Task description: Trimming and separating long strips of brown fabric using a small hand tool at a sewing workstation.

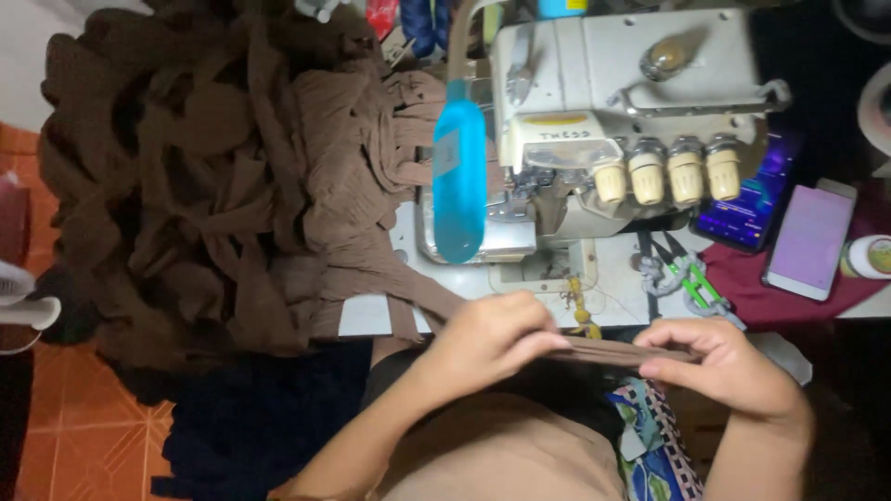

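Observation:
My left hand (487, 334) and my right hand (719, 364) pinch the two ends of a narrow brown fabric strip (603, 351), held flat between them just in front of the table edge. The strip runs back from my left hand up to a big heap of brown ribbed fabric pieces (213, 176) piled on the left of the table. Behind my hands stands a white overlock sewing machine (613, 121) with several cream tension knobs (666, 174). A blue translucent guard (458, 181) hangs at the machine's left side.
Two phones lie to the right of the machine, one with a dark lit screen (747, 199), one with a pale screen (809, 243), on a maroon cloth (742, 278). Green-handled snips (691, 278) rest near the table edge. Orange tiled floor (83, 436) shows at lower left.

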